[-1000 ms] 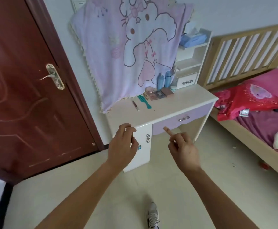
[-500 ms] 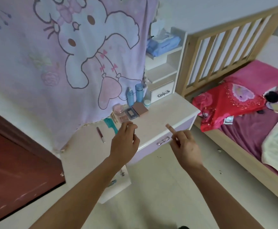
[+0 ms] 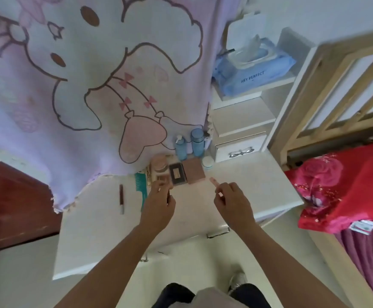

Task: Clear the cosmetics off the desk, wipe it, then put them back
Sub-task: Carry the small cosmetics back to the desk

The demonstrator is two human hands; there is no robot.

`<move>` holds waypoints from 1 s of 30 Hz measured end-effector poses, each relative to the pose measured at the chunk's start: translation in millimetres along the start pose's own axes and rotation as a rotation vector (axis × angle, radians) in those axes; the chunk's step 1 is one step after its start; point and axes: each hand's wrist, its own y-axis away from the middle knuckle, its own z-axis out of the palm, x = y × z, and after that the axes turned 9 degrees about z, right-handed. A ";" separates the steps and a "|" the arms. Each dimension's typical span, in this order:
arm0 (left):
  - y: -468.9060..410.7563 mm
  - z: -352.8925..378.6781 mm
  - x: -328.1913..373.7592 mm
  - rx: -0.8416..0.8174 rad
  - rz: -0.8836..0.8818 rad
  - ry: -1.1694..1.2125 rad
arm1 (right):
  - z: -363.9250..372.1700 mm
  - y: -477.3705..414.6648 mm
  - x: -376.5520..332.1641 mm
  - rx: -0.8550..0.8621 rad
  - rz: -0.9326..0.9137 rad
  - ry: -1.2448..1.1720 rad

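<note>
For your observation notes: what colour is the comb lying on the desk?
Teal; the comb shows in the head view.

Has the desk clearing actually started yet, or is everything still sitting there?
Nothing looks done: the two blue bottles, palettes, comb and pencil all lie on the desk. The left hand and right hand are reaching, both empty. Clearing, wiping and returning remain.
</note>
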 end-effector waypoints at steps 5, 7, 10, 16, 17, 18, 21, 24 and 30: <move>-23.3 20.1 0.6 -0.071 -0.147 0.037 | 29.1 -44.0 15.4 -0.186 0.110 -0.023; -32.4 30.8 -9.0 -0.123 -0.158 0.042 | 41.8 -57.2 19.5 -0.216 0.226 -0.076; -49.4 50.5 -32.6 -0.226 -0.134 0.068 | 61.0 -75.9 23.8 -0.230 0.378 -0.082; -78.3 86.9 -77.9 -0.409 0.004 0.040 | 93.7 -107.0 24.6 -0.157 0.531 -0.066; -82.6 90.5 -83.9 -0.421 0.027 0.044 | 99.9 -111.4 24.1 -0.149 0.560 -0.060; -87.0 93.4 -88.5 -0.428 0.058 0.058 | 106.1 -116.0 24.5 -0.142 0.591 -0.061; -97.0 96.9 -95.4 -0.422 0.129 0.099 | 121.3 -131.2 23.1 -0.131 0.669 -0.076; -101.4 99.7 -103.8 -0.450 0.152 0.106 | 134.1 -138.4 21.0 -0.123 0.690 -0.063; -101.7 108.6 -124.1 -0.445 0.166 0.013 | 133.8 -136.8 20.5 -0.137 0.707 -0.068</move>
